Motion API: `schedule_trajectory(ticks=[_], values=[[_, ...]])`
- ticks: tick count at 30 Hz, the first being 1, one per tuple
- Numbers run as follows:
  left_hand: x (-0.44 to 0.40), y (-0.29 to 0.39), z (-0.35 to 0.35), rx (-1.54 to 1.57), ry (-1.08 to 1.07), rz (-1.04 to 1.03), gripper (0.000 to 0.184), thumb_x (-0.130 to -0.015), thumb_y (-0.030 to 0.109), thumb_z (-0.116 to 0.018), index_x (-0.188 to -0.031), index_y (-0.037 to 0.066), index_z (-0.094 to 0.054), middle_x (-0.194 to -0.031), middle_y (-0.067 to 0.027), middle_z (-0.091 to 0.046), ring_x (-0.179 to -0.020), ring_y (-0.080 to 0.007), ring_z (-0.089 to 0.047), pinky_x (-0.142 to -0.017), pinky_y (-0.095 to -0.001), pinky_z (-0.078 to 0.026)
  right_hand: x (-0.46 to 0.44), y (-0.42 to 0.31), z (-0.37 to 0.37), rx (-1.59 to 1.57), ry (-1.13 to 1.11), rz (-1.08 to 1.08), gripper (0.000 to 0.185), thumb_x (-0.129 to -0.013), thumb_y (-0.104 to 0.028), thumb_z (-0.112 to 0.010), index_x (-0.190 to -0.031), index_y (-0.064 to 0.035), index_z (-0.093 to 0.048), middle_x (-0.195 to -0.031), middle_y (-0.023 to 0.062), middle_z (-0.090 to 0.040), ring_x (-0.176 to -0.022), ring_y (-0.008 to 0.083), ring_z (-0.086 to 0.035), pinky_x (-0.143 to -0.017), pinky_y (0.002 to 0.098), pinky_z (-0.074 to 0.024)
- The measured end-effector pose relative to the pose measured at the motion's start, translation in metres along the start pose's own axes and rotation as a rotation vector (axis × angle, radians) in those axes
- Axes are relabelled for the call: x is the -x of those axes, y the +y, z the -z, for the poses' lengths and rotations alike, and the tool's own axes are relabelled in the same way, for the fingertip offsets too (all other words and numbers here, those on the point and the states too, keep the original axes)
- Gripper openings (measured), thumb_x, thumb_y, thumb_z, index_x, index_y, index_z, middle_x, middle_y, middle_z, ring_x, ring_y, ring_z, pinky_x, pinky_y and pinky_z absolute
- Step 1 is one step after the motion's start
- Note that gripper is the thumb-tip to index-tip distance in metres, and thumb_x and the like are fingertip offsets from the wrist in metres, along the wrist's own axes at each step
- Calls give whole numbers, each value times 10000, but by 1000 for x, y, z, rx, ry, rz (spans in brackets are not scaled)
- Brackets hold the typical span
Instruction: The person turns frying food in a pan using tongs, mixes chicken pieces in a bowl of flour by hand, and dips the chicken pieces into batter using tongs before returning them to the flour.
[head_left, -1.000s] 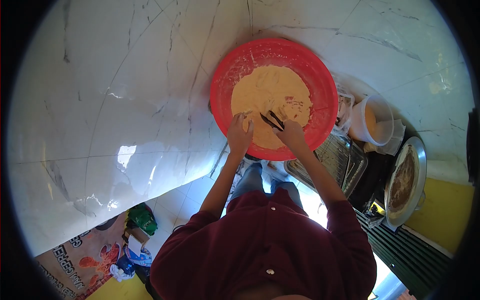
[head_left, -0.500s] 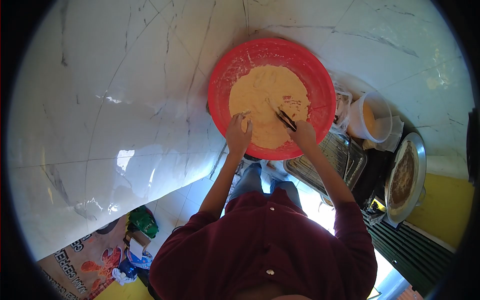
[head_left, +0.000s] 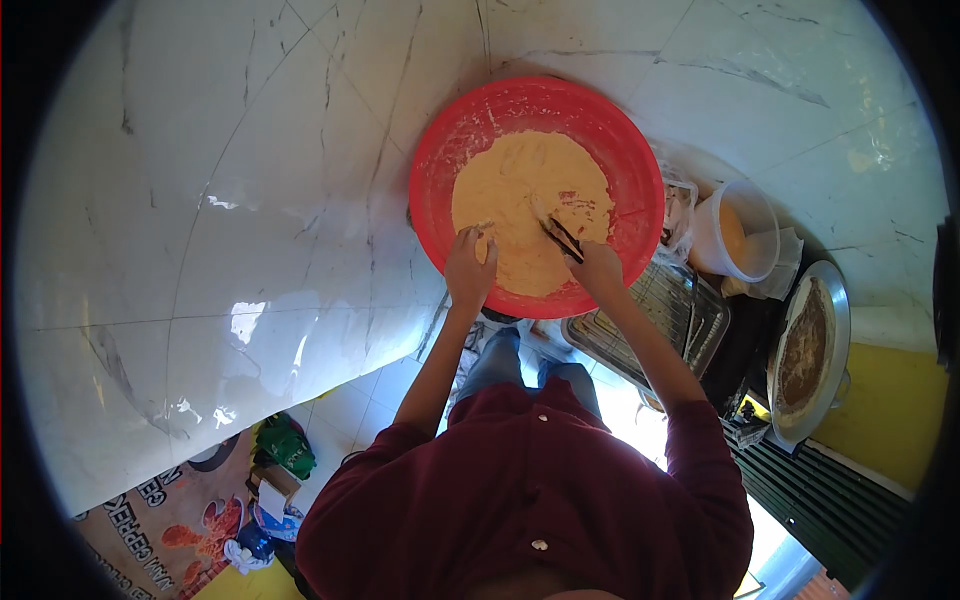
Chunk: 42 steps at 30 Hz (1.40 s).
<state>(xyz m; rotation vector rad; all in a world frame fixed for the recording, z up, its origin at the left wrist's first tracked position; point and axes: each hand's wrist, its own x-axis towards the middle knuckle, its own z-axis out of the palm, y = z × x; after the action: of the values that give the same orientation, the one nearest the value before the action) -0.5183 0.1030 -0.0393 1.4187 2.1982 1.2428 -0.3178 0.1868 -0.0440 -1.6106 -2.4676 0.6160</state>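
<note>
A wide red basin (head_left: 432,165) holds a bed of pale yellow flour (head_left: 500,180). In my right hand (head_left: 598,268), at the basin's near right side, is a pair of black-handled tongs (head_left: 564,240). Their tips reach into the flour near the middle, at a small flour-coated piece (head_left: 540,208) whose kind I cannot make out. My left hand (head_left: 470,268) rests over the near left part of the flour, thumb apart from the bent fingers. Its fingertips are dusted with flour and touch the surface.
Right of the basin stand a clear plastic tub (head_left: 735,230) with orange-yellow contents and a plastic bag (head_left: 678,210). Below them lies a tray with a wire rack (head_left: 650,310). Farther right is a large metal pan (head_left: 835,350) with brown residue. A marble-patterned wall (head_left: 270,180) borders the left.
The tongs and my right hand have moved very slightly within the basin. My left hand stays in nearly the same place; the whole view has shifted a little.
</note>
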Motion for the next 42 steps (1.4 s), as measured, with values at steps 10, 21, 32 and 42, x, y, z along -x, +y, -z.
schedule_trajectory(ticks=[10,21,32,42], values=[[1,1,0,0,29,-30,228,-794,151,-534,-1004,71,-574,-950,-105,-562,-884,-253,-555,-748,-329,-448,14,-7,36,-114,-14,-69,237,-723,-251,-616,-741,-19,-573,-664,178,-577,-665,323,-584,-602,412,-455],[1,0,-1,-16,18,-36,235,-782,133,-553,-1011,86,-575,-981,-80,-577,-911,-226,-565,-779,-308,-447,32,20,66,-516,-100,-205,307,-749,-265,-651,-939,-24,-639,-494,48,-495,-437,120,-485,-441,284,-371],[2,-1,-4,-36,42,-78,232,-782,131,-545,-1005,73,-576,-949,-93,-577,-885,-238,-564,-756,-314,-450,59,53,78,-995,-136,-417,275,-776,-228,-646,-938,-5,-650,-523,-31,-500,-384,24,-381,-354,192,-258],[3,1,-5,-18,10,-60,255,-777,124,-552,-1024,65,-567,-981,-92,-576,-895,-227,-564,-776,-310,-444,94,56,108,-1252,-130,-472,283,-798,-270,-611,-673,-18,-579,-493,-10,-476,-355,44,-388,-320,200,-243]])
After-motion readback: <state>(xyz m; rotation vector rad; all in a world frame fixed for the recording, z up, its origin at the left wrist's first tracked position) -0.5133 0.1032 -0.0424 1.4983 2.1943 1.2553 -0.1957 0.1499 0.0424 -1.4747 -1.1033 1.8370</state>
